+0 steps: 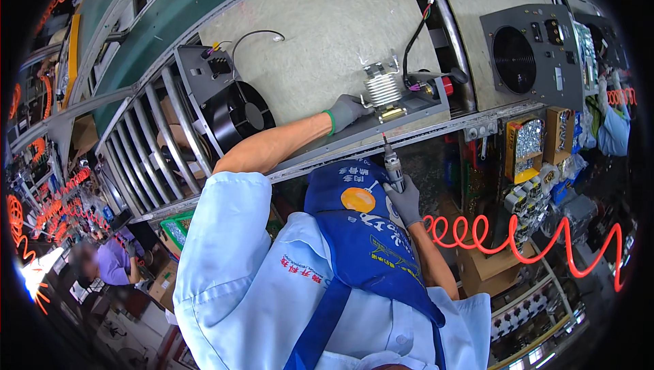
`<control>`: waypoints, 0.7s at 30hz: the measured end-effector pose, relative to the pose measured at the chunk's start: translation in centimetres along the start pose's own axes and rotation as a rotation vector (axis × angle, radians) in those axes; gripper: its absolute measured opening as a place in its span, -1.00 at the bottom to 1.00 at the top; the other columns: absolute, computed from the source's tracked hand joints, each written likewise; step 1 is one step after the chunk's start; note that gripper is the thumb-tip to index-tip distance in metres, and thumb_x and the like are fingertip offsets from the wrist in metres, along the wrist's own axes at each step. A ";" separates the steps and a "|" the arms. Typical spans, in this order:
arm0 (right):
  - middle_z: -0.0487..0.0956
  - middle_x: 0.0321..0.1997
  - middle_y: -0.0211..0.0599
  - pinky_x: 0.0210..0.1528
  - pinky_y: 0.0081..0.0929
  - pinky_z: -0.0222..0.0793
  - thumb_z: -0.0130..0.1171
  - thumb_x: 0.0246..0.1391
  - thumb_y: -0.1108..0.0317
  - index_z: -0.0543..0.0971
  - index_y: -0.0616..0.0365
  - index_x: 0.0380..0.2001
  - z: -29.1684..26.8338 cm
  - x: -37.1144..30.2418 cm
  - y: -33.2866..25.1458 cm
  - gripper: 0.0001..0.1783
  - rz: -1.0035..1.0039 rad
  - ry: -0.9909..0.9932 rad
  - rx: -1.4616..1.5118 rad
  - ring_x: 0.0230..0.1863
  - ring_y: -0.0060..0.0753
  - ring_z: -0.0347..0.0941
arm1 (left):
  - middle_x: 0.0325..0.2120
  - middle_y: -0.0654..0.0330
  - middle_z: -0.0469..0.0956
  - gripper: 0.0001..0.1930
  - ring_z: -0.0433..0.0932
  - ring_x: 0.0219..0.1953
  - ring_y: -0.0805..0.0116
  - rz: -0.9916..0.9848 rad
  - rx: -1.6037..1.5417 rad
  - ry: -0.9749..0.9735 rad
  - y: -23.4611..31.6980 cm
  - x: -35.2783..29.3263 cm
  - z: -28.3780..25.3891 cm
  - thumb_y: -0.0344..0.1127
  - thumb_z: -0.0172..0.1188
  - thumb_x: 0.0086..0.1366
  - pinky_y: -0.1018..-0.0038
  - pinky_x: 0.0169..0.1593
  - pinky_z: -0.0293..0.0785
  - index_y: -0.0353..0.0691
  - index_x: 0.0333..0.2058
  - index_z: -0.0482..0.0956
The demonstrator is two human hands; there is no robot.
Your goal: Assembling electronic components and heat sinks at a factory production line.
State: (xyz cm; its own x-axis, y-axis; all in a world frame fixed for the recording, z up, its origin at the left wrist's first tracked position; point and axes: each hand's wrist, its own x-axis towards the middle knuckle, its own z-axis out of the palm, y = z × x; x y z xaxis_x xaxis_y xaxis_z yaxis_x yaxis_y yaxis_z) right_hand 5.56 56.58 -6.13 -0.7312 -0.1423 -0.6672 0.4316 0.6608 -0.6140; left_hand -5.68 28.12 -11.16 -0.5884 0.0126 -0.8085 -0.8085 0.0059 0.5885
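Note:
My left hand (pixel 349 112), in a grey glove, has its fingers curled against the left side of a silver coiled metal part (pixel 383 89). The part stands upright over the front lip of a grey metal panel (pixel 327 144). My right hand (pixel 405 201), also gloved, is wrapped round a screwdriver-shaped power tool (pixel 393 167). Its tip points up and away from me, just below a brass-coloured piece (pixel 392 112) at the coiled part's foot. A black fan (pixel 240 114) is fixed at the panel's left end. Wires and a red part (pixel 444 86) sit at its right end.
A red coiled air hose (pixel 501 240) runs off to the right. Another grey fan panel (pixel 535 56) stands at the right. Boxes of screws (pixel 524 145) stand beside the bench. Metal rollers (pixel 146 155) lie on the left. Another person (pixel 112 261) works farther off at lower left.

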 end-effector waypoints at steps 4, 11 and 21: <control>0.59 -0.46 -0.17 -0.35 -0.40 0.42 0.38 -0.15 0.15 0.53 0.23 -0.24 0.1 -0.2 -0.8 -0.54 -0.016 0.020 -0.034 -0.43 -0.38 0.54 | -0.52 0.25 0.61 -0.68 0.42 -0.52 0.53 0.031 -0.051 -0.040 -0.9 0.8 0.1 -0.21 0.40 0.08 0.49 -0.38 0.40 -0.35 -0.28 0.68; 0.58 -0.50 -0.27 -0.38 -0.47 0.39 0.37 -0.12 0.19 0.53 0.22 -0.28 0.7 -0.6 -1.9 -0.61 0.009 0.058 -0.029 -0.48 -0.53 0.48 | -0.39 0.05 0.66 -0.64 0.59 -0.37 0.26 0.288 0.199 -0.027 -1.5 1.0 0.0 -0.07 0.25 0.15 0.39 -0.20 0.47 -0.26 -0.26 0.68; 0.56 -0.55 -0.12 -0.41 -0.33 0.38 0.36 -0.12 0.18 0.49 0.24 -0.39 1.4 0.0 -1.0 -0.63 -0.039 0.150 -0.076 -0.52 -0.29 0.52 | -0.24 -0.03 0.62 -0.64 0.57 -0.18 0.02 0.488 0.448 -0.074 -0.6 -0.4 -0.9 -0.10 0.09 0.16 0.27 -0.05 0.45 -0.24 -0.22 0.65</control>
State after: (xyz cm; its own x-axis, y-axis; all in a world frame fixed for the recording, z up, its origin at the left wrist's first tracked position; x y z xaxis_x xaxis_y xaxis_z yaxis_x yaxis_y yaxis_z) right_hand 5.87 54.86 -6.06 -0.8199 -0.0608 -0.5693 0.3644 0.7116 -0.6008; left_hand -4.96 27.18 -11.15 -0.8705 0.1876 -0.4551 -0.3566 0.3968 0.8458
